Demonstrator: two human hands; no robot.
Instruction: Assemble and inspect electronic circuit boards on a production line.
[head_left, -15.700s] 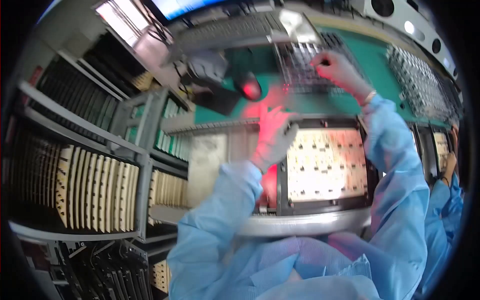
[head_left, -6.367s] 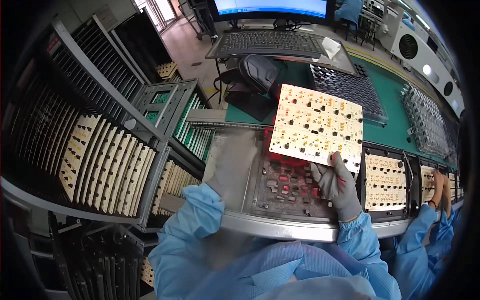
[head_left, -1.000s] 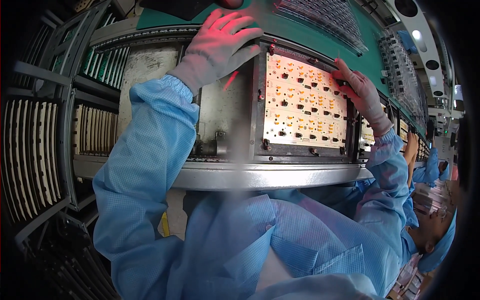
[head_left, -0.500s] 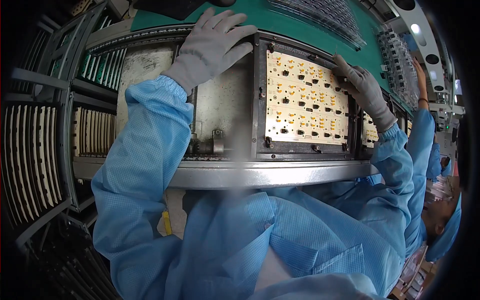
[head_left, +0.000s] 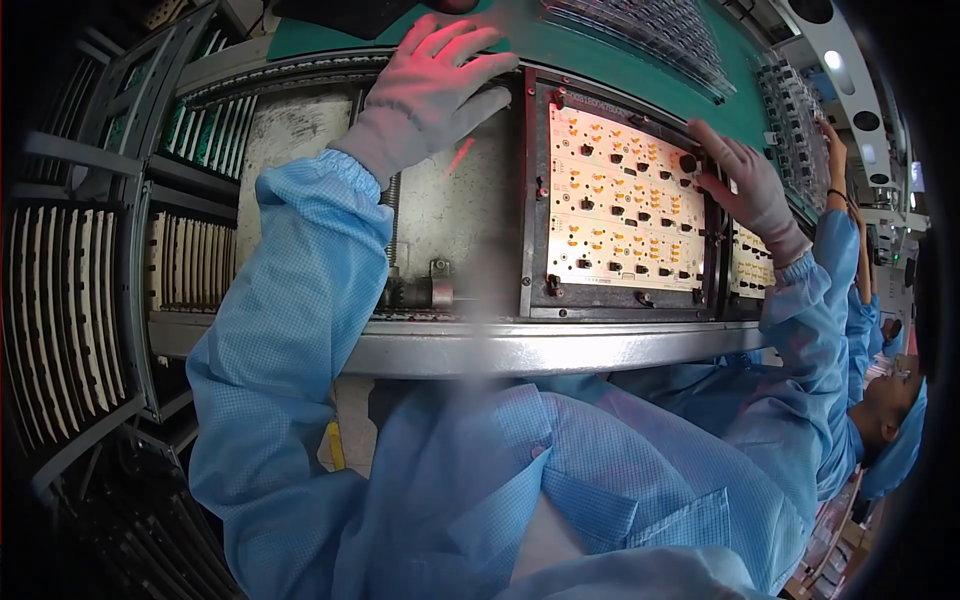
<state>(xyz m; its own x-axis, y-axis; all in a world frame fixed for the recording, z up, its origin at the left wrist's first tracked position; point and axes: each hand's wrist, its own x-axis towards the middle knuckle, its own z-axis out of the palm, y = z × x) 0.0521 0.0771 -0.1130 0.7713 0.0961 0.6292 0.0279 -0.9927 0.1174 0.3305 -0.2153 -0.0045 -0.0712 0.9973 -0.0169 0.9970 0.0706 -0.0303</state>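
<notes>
Green bench (head_left: 528, 50) at twelve, metal rack (head_left: 143, 285) at nine. Left hand (head_left: 420, 105) near eleven, fingers splayed; right hand (head_left: 755, 192) curls at the board's (head_left: 628, 205) two-o'clock corner, grip unclear.

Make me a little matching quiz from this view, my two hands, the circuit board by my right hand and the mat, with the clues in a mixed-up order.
Column one:
1. Left hand
2. Right hand
3. Circuit board
4. Mat

Column two:
A. Cream, set in a black frame
B. At the board's far right corner
C. Green, under a clear tray
D. Fingers spread, to the left of the black frame

Right pairs: 1-D, 2-B, 3-A, 4-C.
</notes>
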